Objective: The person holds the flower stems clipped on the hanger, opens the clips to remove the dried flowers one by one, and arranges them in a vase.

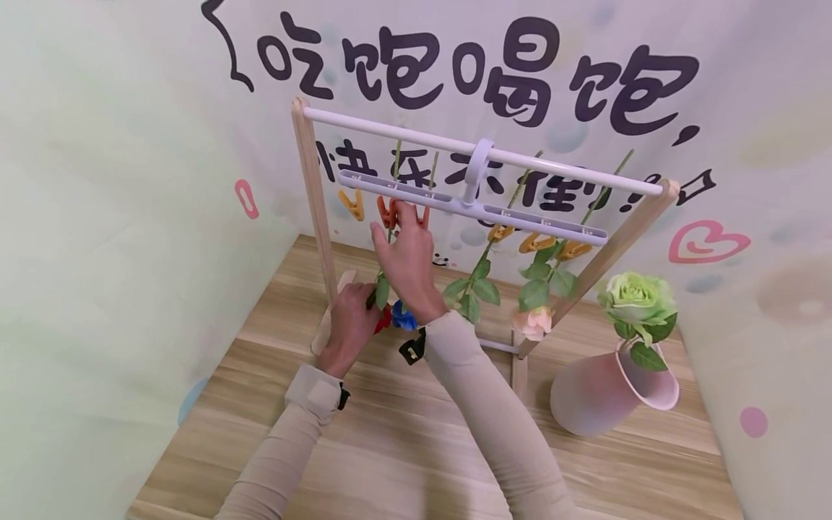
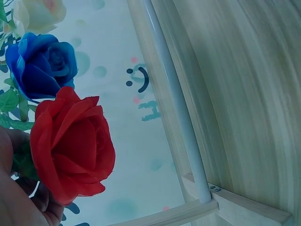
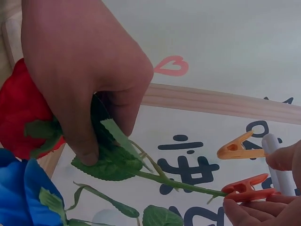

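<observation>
My left hand [image 1: 353, 321] grips a red rose [image 2: 75, 146] by its leafy stem, close under the bloom, which hangs head down. The rose's green stem [image 3: 183, 186] runs to a red clothespin [image 3: 249, 188] on the lilac hanger [image 1: 416, 193]. At that clothespin is my right hand [image 1: 409, 253]; its fingers curl against the pin's underside, and the thumb lies over the hanger's bar [image 3: 277, 179]. Right beside the red rose hangs a blue rose [image 2: 44, 66], with a cream rose [image 2: 40, 14] behind it. An orange-yellow clothespin [image 3: 240, 148] without a flower is at the hanger's left end.
The hanger hooks over the white rail of a wooden-legged rack [image 1: 315, 188]. A pink rose [image 1: 534, 322] hangs farther right among leaves and yellow clothespins [image 1: 536, 243]. On the wooden table [image 1: 390, 433], a pink-white vase [image 1: 585, 397] holds a green rose [image 1: 638, 297]. Printed cloth walls stand behind.
</observation>
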The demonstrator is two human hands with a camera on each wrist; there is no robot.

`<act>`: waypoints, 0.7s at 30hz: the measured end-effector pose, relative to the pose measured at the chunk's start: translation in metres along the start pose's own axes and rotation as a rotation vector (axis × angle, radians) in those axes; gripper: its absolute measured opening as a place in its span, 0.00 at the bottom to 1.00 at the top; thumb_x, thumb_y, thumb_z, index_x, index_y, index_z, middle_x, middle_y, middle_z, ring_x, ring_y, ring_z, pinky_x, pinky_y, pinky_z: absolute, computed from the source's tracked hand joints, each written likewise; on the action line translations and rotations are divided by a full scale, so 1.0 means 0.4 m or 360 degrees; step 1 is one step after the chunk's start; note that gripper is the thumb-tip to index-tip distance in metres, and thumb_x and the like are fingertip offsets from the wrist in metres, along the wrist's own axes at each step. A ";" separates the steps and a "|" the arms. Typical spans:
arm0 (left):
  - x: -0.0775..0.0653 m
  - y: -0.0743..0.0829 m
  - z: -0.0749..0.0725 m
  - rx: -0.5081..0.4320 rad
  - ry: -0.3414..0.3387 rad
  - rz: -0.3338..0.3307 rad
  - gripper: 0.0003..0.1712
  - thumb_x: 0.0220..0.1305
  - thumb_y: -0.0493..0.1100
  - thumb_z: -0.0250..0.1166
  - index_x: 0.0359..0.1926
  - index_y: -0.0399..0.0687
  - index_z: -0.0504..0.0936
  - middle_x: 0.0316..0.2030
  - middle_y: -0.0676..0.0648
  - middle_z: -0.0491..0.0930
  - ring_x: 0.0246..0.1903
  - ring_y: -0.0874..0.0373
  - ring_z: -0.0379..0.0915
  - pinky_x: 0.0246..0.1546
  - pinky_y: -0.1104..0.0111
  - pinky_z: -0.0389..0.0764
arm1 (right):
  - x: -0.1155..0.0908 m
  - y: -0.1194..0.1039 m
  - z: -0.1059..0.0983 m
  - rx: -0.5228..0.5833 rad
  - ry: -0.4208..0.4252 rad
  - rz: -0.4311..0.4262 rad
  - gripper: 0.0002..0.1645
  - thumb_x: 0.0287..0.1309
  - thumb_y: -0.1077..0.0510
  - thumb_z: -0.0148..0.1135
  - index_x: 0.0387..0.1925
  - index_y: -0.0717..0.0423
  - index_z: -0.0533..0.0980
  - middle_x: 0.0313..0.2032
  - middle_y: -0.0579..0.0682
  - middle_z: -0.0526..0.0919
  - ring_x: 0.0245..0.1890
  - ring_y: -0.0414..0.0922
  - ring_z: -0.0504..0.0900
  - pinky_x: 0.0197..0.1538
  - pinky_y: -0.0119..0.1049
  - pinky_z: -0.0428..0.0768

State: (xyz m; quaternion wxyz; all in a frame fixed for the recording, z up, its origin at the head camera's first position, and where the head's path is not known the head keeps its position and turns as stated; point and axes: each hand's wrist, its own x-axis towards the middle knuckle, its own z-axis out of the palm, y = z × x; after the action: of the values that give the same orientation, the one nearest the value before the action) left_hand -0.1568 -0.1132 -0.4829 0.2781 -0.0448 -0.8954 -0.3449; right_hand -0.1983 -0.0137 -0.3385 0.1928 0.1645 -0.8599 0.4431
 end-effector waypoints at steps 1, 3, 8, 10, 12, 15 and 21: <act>0.000 0.000 0.000 -0.0002 0.0000 0.0000 0.04 0.58 0.32 0.66 0.35 0.37 0.85 0.29 0.40 0.82 0.34 0.44 0.77 0.33 0.53 0.78 | 0.000 0.000 0.003 -0.0006 0.0026 0.0001 0.19 0.64 0.55 0.65 0.52 0.59 0.73 0.40 0.53 0.84 0.32 0.48 0.79 0.35 0.37 0.77; -0.001 0.000 -0.001 -0.0005 0.0001 0.0003 0.04 0.59 0.32 0.66 0.35 0.37 0.85 0.29 0.40 0.82 0.34 0.44 0.77 0.32 0.53 0.78 | 0.001 0.000 0.010 -0.0008 0.0079 0.0007 0.17 0.64 0.55 0.65 0.50 0.58 0.75 0.40 0.52 0.86 0.35 0.47 0.82 0.38 0.38 0.80; -0.004 -0.003 -0.001 0.0019 0.0000 -0.0003 0.05 0.59 0.33 0.67 0.36 0.37 0.85 0.30 0.39 0.82 0.34 0.44 0.77 0.33 0.53 0.78 | 0.004 0.001 0.022 -0.0002 0.0194 -0.0006 0.15 0.62 0.52 0.68 0.44 0.57 0.77 0.39 0.50 0.89 0.41 0.44 0.87 0.45 0.37 0.83; -0.006 -0.005 0.000 0.0036 0.0007 0.0001 0.05 0.59 0.33 0.67 0.37 0.36 0.86 0.30 0.39 0.82 0.34 0.43 0.77 0.34 0.52 0.79 | 0.006 0.004 0.026 -0.0007 0.0231 -0.0020 0.16 0.61 0.51 0.69 0.42 0.58 0.78 0.38 0.51 0.89 0.41 0.44 0.88 0.45 0.37 0.83; -0.007 -0.005 0.001 0.0042 0.0017 0.0011 0.05 0.58 0.32 0.68 0.37 0.36 0.86 0.31 0.38 0.82 0.34 0.43 0.77 0.35 0.52 0.79 | 0.007 0.007 0.028 -0.0026 0.0264 -0.0032 0.17 0.60 0.50 0.69 0.41 0.58 0.78 0.36 0.51 0.89 0.41 0.44 0.88 0.46 0.37 0.83; -0.007 -0.006 0.002 0.0044 0.0026 0.0024 0.06 0.58 0.32 0.68 0.37 0.35 0.86 0.31 0.38 0.82 0.34 0.42 0.78 0.36 0.52 0.79 | 0.010 0.011 0.031 -0.0070 0.0298 -0.0058 0.18 0.59 0.48 0.70 0.39 0.59 0.79 0.35 0.52 0.89 0.40 0.44 0.89 0.45 0.37 0.83; -0.004 -0.009 0.002 0.0034 0.0036 0.0039 0.06 0.58 0.31 0.67 0.37 0.35 0.86 0.30 0.38 0.82 0.34 0.43 0.77 0.36 0.53 0.79 | 0.014 0.018 0.035 -0.0241 0.0371 -0.0151 0.19 0.59 0.45 0.69 0.38 0.57 0.79 0.34 0.51 0.89 0.35 0.44 0.89 0.39 0.35 0.84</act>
State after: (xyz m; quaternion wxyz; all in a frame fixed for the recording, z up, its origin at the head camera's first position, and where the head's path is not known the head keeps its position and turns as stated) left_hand -0.1570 -0.1151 -0.4862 0.2928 -0.0491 -0.8951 -0.3325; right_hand -0.2089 -0.0218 -0.3484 0.3240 0.1372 -0.8539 0.3835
